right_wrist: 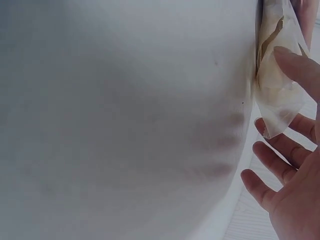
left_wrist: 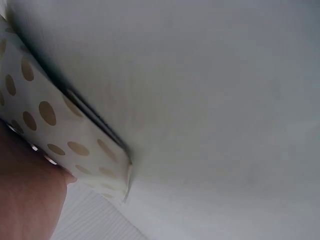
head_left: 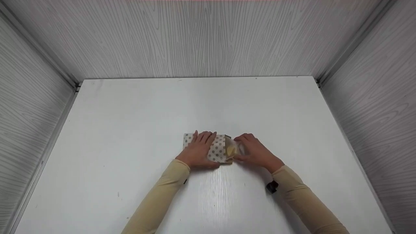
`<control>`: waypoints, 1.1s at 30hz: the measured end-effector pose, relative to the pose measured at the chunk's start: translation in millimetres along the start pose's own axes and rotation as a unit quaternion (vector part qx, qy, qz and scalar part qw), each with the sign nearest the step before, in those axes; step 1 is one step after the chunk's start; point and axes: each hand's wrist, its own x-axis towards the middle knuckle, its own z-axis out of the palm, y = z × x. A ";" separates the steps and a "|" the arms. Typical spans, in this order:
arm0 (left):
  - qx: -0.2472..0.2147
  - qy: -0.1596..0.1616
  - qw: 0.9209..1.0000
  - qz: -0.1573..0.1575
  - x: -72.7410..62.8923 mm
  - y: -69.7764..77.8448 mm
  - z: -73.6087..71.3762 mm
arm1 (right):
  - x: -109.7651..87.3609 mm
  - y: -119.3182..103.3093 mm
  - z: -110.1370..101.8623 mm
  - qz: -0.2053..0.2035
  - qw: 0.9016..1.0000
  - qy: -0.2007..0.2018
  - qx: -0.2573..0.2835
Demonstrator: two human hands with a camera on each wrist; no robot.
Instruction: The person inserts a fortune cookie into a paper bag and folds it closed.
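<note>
A white paper packet with grey-brown polka dots [head_left: 217, 151] lies flat on the white table. From its right end sticks a clear plastic bag [head_left: 232, 149] with something yellow inside. My left hand [head_left: 200, 152] rests across the packet, fingers stretched over its top and thumb along the near edge. My right hand [head_left: 255, 151] holds the outer end of the plastic bag, thumb on the near side and fingers on the far side. In the right wrist view the thumb lies on the crinkled plastic bag [right_wrist: 280, 90]; the lower fingers are spread and loosely bent.
The white tabletop [head_left: 156, 107] stretches around both hands. Grey wood-grain panels stand at the back [head_left: 201, 39], the left [head_left: 29, 81] and the right [head_left: 377, 87]. A small black device [head_left: 272, 187] sits at the right wrist.
</note>
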 end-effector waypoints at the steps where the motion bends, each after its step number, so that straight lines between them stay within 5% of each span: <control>1: -0.001 0.001 1.000 0.001 -0.2 0.0 -0.1 | 0.3 0.0 -0.3 0.004 1.000 0.000 0.001; 33: -0.018 -0.003 1.000 0.005 -2.5 -0.2 -0.4 | 1.7 -7.4 -2.9 -0.030 0.997 0.010 -0.064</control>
